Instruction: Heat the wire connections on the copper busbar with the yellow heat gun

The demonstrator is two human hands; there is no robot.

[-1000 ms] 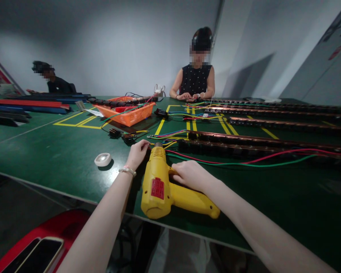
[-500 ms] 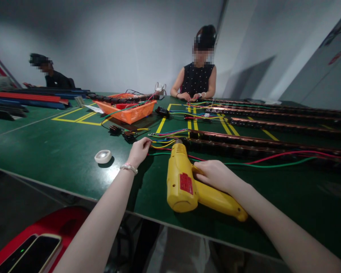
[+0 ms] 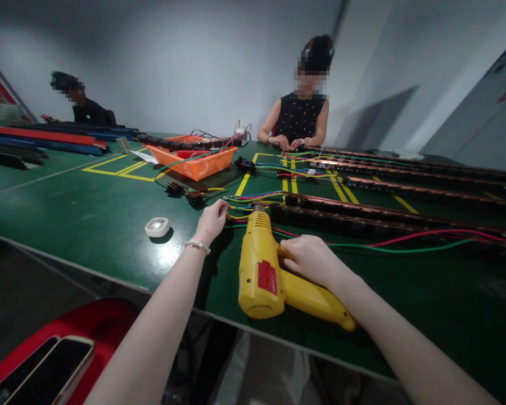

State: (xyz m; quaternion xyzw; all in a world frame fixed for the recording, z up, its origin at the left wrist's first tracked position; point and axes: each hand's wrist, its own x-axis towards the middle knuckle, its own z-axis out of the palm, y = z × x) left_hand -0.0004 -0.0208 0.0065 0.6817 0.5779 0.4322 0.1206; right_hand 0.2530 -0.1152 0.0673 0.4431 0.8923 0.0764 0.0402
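Across the green worktable (image 3: 109, 219), long black-and-copper busbar assemblies (image 3: 341, 218) run through the right of the frame; they look stiff and weighty, better lifted with support along the length. The yellow heat gun (image 3: 261, 270), lower centre, is probably moderately heavy, rigid and bulky at the motor end; its handle suits a full grip, clear of the metal nozzle. The right hand (image 3: 314, 259) is wrapped around that handle near the trigger. The left hand (image 3: 212, 221), at centre, has thumb and fingers pinched together on thin insulated wires (image 3: 239, 217), though exactly which strands is hard to tell. These look light and flexible, best held by their ends.
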